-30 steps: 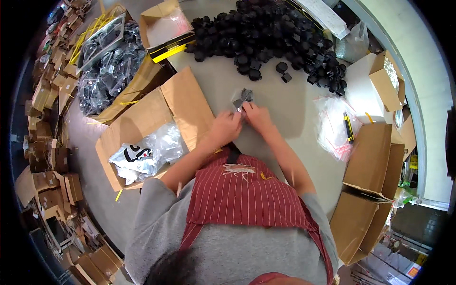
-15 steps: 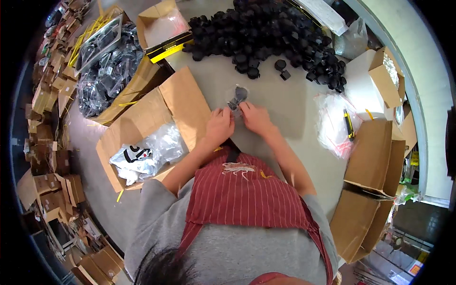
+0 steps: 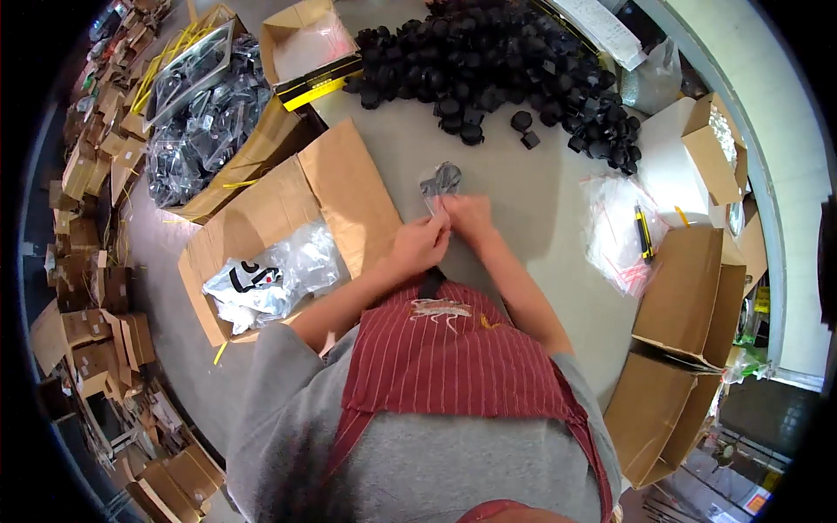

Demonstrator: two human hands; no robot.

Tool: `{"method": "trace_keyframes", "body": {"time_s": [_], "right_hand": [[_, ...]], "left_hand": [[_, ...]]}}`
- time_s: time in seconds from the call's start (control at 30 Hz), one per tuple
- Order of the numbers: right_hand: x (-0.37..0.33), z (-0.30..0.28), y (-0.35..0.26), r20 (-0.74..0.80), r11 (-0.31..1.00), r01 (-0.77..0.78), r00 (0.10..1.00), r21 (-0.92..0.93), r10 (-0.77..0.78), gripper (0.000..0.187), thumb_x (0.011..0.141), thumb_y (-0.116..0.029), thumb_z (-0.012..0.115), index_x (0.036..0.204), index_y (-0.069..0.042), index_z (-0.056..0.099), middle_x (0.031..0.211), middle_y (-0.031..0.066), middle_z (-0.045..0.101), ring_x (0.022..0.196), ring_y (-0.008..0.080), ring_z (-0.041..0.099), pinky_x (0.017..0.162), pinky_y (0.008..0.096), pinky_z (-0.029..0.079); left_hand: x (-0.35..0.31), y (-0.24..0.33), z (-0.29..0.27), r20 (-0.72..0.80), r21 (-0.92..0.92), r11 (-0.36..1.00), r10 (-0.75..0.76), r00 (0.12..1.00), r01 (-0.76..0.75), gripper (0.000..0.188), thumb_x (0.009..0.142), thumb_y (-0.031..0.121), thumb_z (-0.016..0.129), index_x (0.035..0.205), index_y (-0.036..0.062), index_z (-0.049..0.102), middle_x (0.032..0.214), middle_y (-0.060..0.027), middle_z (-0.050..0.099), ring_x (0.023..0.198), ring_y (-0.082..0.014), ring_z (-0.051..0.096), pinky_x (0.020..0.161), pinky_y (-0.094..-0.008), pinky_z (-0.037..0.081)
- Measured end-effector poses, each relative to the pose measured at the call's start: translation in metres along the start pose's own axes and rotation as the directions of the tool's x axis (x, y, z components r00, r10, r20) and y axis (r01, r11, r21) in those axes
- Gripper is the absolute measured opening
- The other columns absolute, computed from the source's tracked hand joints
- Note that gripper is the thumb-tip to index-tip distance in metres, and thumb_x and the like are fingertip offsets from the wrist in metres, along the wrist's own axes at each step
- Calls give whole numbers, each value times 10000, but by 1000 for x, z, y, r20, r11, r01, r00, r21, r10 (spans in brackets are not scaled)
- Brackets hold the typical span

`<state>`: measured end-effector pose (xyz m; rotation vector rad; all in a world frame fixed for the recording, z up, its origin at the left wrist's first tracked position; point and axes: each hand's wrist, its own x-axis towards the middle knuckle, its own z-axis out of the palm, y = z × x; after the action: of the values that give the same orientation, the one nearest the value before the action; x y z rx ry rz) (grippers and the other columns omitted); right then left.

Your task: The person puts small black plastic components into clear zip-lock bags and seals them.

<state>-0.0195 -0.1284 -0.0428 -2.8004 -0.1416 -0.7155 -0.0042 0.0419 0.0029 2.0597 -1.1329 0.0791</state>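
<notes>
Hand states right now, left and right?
Left hand: closed, holding the near end of the small clear bag.
Right hand: closed, holding the same end.

Left hand (image 3: 425, 241) and right hand (image 3: 469, 216) pinch a bagged dark piece (image 3: 443, 179) before a heap of black parts (image 3: 497, 70)

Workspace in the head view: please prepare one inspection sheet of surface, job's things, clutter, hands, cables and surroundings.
Surface: grey tabletop, in use.
Job's things: small clear bag with a dark piece inside; heap of black parts along the far side.
Clutter: yellow-and-black utility knife on red-edged clear bags, right; open cardboard box holding plastic bags, left.
Hands: left hand and right hand close together, pinching the small clear bag.
Cables: nothing seen.
Surroundings: stacked cardboard boxes at far left.
</notes>
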Motion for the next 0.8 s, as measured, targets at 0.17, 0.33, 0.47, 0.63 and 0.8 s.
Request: {"method": "trace_keyframes", "body": {"time_s": [0.17,0.33,0.47,0.63,0.8], "right_hand": [[3,-20,-5,167,998,-47,985,-40,53,133,853,-245,646,833,-128,586,700,71,638,607,289,651,519,435,495],[6,-34,0,137,999,-44,990,12,42,153,853,-242,651,845,-117,564,728,59,637,618,260,659,520,405,501],[5,-27,5,207,997,21,978,-79,-4,152,818,-191,662,843,-98,544,762,80,637,638,268,662,552,392,516],[14,-31,-1,205,998,46,978,-48,-35,184,803,-179,671,873,-79,533,804,85,632,724,290,678,603,397,537],[22,-38,-1,373,997,62,927,-34,-45,201,835,-200,658,923,-72,530,862,100,637,815,307,684,651,426,551]], "left_hand": [[10,1,-19,33,167,964,-216,976,207,246,822,133,639,1022,69,512,785,-114,665,761,-322,643,622,-455,529],[7,-15,-13,24,251,963,-112,993,103,211,863,171,619,1022,48,554,777,-147,653,815,-337,648,644,-458,530],[13,-7,-6,67,299,954,3,998,-23,144,851,169,628,909,50,571,769,-135,646,775,-315,634,619,-443,525],[13,-14,4,-51,271,963,13,999,1,128,800,125,624,886,50,565,738,-118,642,738,-301,627,605,-431,528],[8,-20,6,0,243,968,-68,998,67,127,842,126,602,939,51,566,821,-134,653,790,-313,645,608,-464,531]]}}
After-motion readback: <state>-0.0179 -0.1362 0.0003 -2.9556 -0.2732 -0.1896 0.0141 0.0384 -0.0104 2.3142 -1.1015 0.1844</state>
